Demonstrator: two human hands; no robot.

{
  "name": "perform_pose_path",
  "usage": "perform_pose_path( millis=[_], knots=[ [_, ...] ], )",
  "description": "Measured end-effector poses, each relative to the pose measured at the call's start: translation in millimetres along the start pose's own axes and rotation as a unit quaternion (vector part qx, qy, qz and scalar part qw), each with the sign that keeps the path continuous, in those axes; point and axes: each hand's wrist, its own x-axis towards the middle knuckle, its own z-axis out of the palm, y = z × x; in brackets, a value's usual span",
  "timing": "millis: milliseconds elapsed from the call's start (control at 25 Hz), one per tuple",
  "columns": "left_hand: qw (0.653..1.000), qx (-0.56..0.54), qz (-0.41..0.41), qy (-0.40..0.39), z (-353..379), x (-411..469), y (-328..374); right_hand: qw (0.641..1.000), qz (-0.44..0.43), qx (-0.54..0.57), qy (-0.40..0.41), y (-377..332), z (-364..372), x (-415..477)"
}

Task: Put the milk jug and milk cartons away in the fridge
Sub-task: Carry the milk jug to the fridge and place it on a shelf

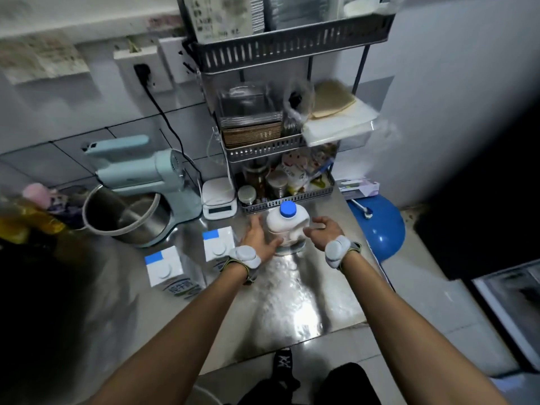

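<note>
The milk jug (287, 226) stands upright on the tabletop (292, 293), just in front of the wire rack (280, 197); two milk cartons (217, 244) stand to its left, untouched. My left hand (258, 239) and right hand (324, 230) flank the jug, fingers (320, 220) spread, palms at or near its sides; contact uncertain. Step in hand, by my judgement: taking up the jug; next, close both palms firmly and lift, keeping it level.

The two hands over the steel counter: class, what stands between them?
In the head view, the milk jug with its blue cap stands upright between the left hand and right hand, both open beside it.
</note>
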Motion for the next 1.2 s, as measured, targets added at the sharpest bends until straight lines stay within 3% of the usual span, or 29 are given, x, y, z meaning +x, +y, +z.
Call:
perform_pose_path(
  millis=[360, 600, 920, 1200],
  knots=[
    [0.999, 0.002, 0.048, -0.021, 3, 32, -4, 0.997, -0.078, 0.01, 0.001, 1, 19, 29],
    [0.994, 0.002, 0.1, -0.05, 12, 35, 16, 0.996, -0.083, 0.017, 0.027, 17, -1, 32],
    [0.964, -0.002, 0.219, -0.148, 73, 35, 107, 0.982, -0.039, 0.073, 0.17, 59, -98, 5],
    [0.926, -0.056, 0.276, -0.25, 162, 8, 220, 0.941, -0.001, 0.127, 0.312, 113, -230, -47]
  ],
)
